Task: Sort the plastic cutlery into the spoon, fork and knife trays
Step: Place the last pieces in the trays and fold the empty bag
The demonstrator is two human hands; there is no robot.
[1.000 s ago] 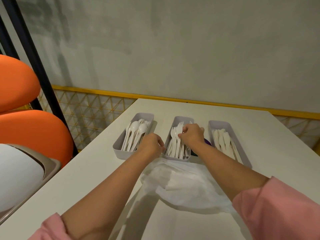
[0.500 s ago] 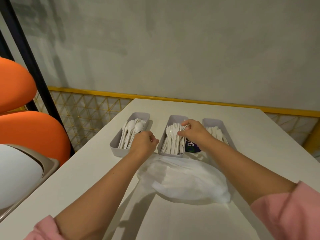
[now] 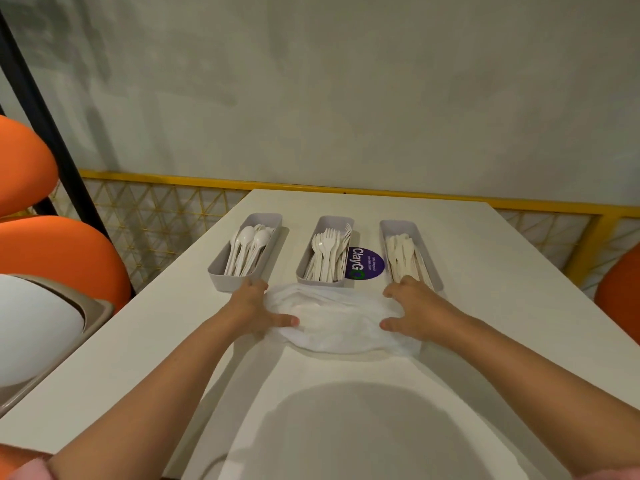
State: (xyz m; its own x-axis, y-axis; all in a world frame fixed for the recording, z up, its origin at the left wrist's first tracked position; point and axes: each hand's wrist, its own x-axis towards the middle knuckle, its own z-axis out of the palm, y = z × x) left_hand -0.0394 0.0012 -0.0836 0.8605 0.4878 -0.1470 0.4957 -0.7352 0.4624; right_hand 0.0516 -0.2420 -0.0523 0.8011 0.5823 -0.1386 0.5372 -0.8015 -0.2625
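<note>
- Plastic cutlery, all white, lies sorted in three pale grey rectangular trays in a row on the far half of the table: white plastic spoons (image 3: 247, 247) in the left spoon tray (image 3: 216, 277), white plastic forks (image 3: 327, 254) in the middle fork tray (image 3: 334, 220), and white plastic knives (image 3: 403, 252) in the right knife tray (image 3: 398, 224).
- Left hand (image 3: 256, 306) cups the left end of the crumpled white plastic bag (image 3: 339, 322), thumb on its near edge and fingers curled round its far edge. Half a second ago it was a fist up between the spoon tray and the fork tray.
- Right hand (image 3: 414, 310) clasps the bag's right end the same way. Half a second ago it pinched a fork over the fork tray.
- Bag lies just in front of the trays, reaching the fork tray's near end.
- Right hand's knuckles hide the near end of the knife tray.
- Round purple sticker (image 3: 365, 265), between the fork tray and the knife tray, now shows whole. Earlier the right wrist covered part of it.
- White rectangular table (image 3: 502, 278) carries everything.
- Yellow metal mesh railing (image 3: 156, 220) and a grey wall (image 3: 346, 98) stand beyond, with orange rounded chairs (image 3: 52, 254) at the left.
</note>
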